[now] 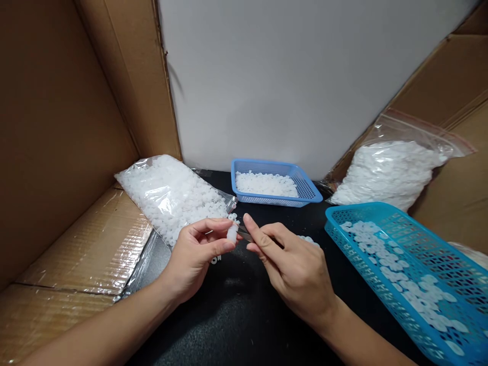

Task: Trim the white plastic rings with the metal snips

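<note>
My left hand (202, 249) pinches a small white plastic piece (232, 233) upright between thumb and fingertips. In my right hand (293, 264) is a small, flat metal blade (245, 233), its tip at the right side of the white piece. My right fingers hide the rest of the blade, so its full shape does not show. Several small white rings (233, 217) lie on the black table behind my left fingertips. More white pieces (308, 240) lie partly behind my right hand.
A clear bag of white rings (168, 195) slumps at the left. The blue basket (274, 198) at the back holds small white parts. A turquoise basket (381, 300) of white discs stands at the right, before another filled bag (389, 168). Cardboard walls (129, 76) flank the black table (213, 325).
</note>
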{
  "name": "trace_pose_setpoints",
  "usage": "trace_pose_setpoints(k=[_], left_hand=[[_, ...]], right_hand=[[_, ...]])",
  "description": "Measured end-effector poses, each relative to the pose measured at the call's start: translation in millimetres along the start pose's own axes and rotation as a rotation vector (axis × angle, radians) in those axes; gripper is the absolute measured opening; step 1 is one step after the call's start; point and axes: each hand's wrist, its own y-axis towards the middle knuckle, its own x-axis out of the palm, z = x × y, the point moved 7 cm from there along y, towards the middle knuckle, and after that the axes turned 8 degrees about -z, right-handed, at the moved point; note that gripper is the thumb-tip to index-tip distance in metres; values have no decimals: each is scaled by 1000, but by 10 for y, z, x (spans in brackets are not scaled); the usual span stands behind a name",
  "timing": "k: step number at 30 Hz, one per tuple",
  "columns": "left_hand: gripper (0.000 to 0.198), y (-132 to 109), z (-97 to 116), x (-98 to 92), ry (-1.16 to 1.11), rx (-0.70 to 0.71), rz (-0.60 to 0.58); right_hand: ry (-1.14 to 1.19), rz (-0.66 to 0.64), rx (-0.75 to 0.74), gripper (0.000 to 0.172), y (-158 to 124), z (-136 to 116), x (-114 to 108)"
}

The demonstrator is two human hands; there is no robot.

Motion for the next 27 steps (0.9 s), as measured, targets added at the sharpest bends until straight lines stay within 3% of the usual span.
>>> trace_pose_setpoints(k=[15,27], left_hand=[[29,-28,6,-26,83,34,30],[24,-9,9,-15,127,64,-15]], right_hand=[[-132,45,-67,43,6,-103,-20],[-195,63,-91,34,11,-129,-35]])
